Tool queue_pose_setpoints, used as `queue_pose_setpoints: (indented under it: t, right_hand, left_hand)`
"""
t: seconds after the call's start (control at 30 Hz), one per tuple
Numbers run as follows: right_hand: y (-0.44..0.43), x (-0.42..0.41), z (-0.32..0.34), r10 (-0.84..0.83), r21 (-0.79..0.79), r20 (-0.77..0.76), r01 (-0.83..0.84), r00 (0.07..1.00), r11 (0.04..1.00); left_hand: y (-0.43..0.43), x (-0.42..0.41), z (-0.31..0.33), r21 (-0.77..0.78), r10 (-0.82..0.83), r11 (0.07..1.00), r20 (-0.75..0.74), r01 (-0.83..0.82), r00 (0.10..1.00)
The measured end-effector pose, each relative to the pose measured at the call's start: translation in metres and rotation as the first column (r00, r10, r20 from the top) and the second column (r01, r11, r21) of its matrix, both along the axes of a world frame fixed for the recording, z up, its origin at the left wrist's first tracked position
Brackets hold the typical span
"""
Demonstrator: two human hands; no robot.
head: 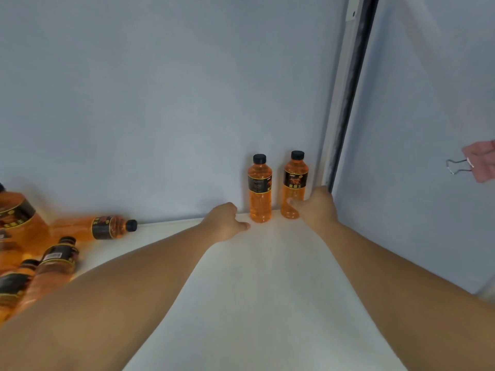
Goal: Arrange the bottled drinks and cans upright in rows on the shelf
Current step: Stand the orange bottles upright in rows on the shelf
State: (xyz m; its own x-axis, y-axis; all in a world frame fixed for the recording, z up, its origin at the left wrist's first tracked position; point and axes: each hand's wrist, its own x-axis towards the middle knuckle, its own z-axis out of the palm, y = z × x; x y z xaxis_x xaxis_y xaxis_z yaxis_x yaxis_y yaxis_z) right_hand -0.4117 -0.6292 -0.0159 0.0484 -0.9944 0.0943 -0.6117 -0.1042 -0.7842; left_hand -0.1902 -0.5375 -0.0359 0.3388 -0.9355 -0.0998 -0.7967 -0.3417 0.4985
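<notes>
Right hand (316, 207) grips the right orange drink bottle (294, 180) low down. Left hand (225, 223) is loosely curled and empty, just beside the left orange drink bottle (260, 188). Both bottles stand upright on the shelf (254, 290).

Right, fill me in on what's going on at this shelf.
A person is stocking the shelf. Two orange bottles stand upright at its back right, by the wall. The right hand grips the right bottle low down; the left hand rests beside the left bottle, loosely curled and empty. Spare bottles lie tipped at the left.
</notes>
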Motion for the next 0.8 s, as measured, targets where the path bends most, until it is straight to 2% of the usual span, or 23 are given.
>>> queue_pose_setpoints:
  t: [0.13, 0.37, 0.6, 0.8]
  right_hand:
    - [0.037, 0.005, -0.006, -0.044, 0.037, -0.037, 0.045, 0.998, 0.998]
    - [0.123, 0.075, -0.013, 0.222, 0.114, -0.104, -0.210, 0.970, 0.971]
    - [0.228, 0.193, -0.013, 0.470, 0.137, -0.152, -0.453, 0.869, 0.881]
    - [0.294, 0.264, -0.019, 0.574, 0.163, -0.189, -0.551, 0.796, 0.818]
  left_hand:
    - [0.043, 0.019, -0.001, 0.004, -0.012, 1.000, -0.002, 0.012, 1.000]
    - [0.145, 0.076, 0.011, 0.002, 0.004, 1.000, -0.045, -0.004, 0.999]
    - [0.277, 0.162, 0.033, -0.086, 0.131, 0.988, 0.014, -0.130, 0.991]
    - [0.366, 0.212, 0.032, -0.191, 0.311, 0.939, 0.119, -0.286, 0.943]
